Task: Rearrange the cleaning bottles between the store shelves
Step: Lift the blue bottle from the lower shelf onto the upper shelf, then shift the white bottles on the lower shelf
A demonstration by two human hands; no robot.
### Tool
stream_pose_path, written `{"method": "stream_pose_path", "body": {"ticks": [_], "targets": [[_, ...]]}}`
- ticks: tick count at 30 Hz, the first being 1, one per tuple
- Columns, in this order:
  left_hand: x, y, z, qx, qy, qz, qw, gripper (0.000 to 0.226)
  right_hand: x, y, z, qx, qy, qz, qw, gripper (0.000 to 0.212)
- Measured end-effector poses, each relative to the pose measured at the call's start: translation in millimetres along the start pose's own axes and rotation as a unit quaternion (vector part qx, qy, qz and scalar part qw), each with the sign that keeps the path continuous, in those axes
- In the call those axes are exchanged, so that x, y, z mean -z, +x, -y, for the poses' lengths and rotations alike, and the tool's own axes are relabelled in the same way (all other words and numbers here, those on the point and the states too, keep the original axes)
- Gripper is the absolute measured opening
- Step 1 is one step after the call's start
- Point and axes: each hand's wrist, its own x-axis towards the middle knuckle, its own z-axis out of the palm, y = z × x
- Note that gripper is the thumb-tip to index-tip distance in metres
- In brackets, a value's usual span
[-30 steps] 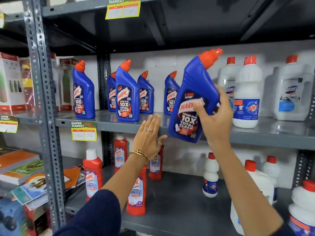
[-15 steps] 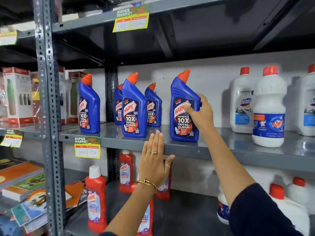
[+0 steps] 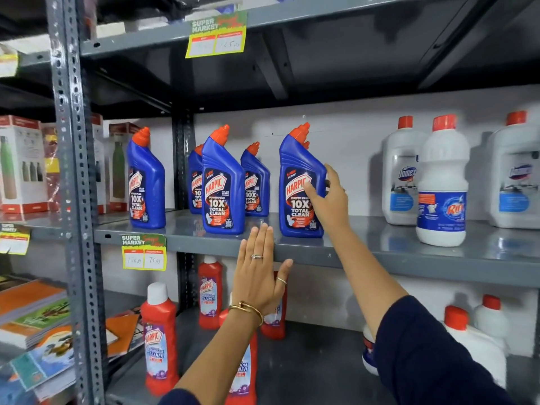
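Note:
A blue Harpic bottle (image 3: 295, 176) with an orange cap stands upright on the grey middle shelf (image 3: 380, 252). My right hand (image 3: 330, 203) wraps its right side, thumb on the front label and fingers behind. To its left several more blue Harpic bottles (image 3: 222, 185) stand on the same shelf, one of them far left (image 3: 146, 182). My left hand (image 3: 257, 276) is flat and open, fingers up against the shelf's front edge, holding nothing. Behind and below it, red Harpic bottles (image 3: 159, 337) stand on the lower shelf.
White bottles with red caps (image 3: 442, 182) and Domex jugs (image 3: 403, 171) fill the right of the middle shelf. More white bottles (image 3: 473, 340) sit lower right. A perforated steel post (image 3: 73, 171) divides off boxed flasks (image 3: 20, 165) and notebooks (image 3: 32, 311) at left.
A second ago my right hand held the blue bottle tilted in the air; it now stands upright on the middle shelf, my hand still on it. My left hand stayed at the shelf edge.

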Motion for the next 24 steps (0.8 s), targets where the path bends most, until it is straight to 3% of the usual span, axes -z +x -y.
{"method": "stream_pose_path", "body": {"ticks": [8,12,16,20,24], "targets": [[-7.8,13.4,-59.4,-0.052,-0.035,-0.015,0.998,0.060,56.2,-22.6,7.9,0.114,-0.148,-0.079,0.979,0.027],[-17.9,19.9,-95.4,-0.078,-0.037,-0.005,0.996,0.059,110.3,-28.9,7.2,0.187,-0.318,-0.111,0.923,0.023],[-29.7,25.3,-127.0,-0.097,-0.047,0.005,0.994,0.059,159.9,-29.0,2.1,0.183,-0.381,-0.131,0.897,0.020],[-41.0,31.4,-153.1,-0.101,-0.079,0.009,0.992,0.059,187.4,-23.8,-6.4,0.137,-0.382,-0.139,0.903,0.029],[-52.2,32.1,-161.5,-0.096,-0.033,0.021,0.995,0.062,190.3,-15.7,-14.7,0.057,-0.344,-0.125,0.929,0.061]]}}
